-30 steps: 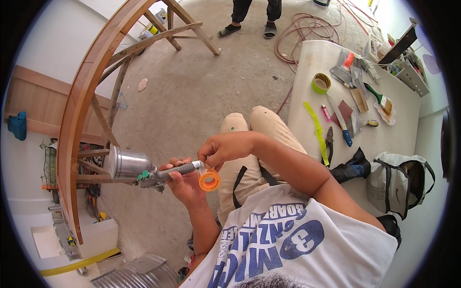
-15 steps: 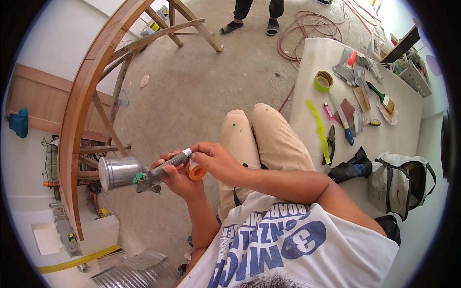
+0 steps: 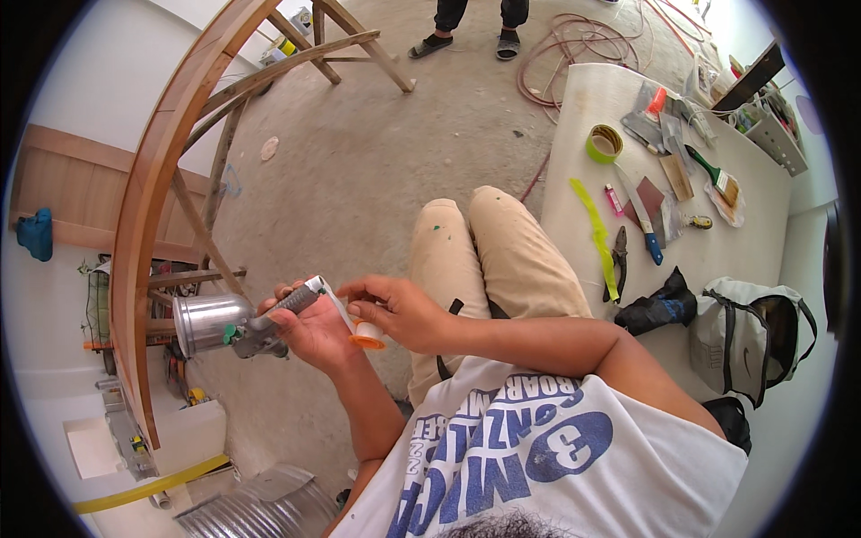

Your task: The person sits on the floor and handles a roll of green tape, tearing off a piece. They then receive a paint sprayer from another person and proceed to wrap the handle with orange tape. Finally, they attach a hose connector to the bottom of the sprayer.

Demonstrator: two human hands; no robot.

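Note:
My left hand (image 3: pixel 316 330) is closed round the grip of a spray gun (image 3: pixel 260 334), which lies on its side with its silver cup (image 3: pixel 208 325) to the left. White tape wraps the end of the grip. From there a short strip of white thread seal tape (image 3: pixel 338 308) runs to an orange-rimmed spool (image 3: pixel 367 342). My right hand (image 3: pixel 399 314) pinches the spool between thumb and fingers, just right of the grip. Part of the spool is hidden by the fingers.
At left stands a long curved wooden panel (image 3: pixel 134 233) on wooden trestles. A pale table (image 3: pixel 574 134) at right bears a green tape roll (image 3: pixel 604 143), a knife (image 3: pixel 647 229), pliers (image 3: pixel 619 260) and a brush (image 3: pixel 714 179). Beside it sits a grey bag (image 3: pixel 731 341). A person's feet (image 3: pixel 508 45) show ahead.
The spool has turned and a strip of tape now stretches between it and the grip. My left hand and the spray gun have shifted slightly left and down, apart from my right hand.

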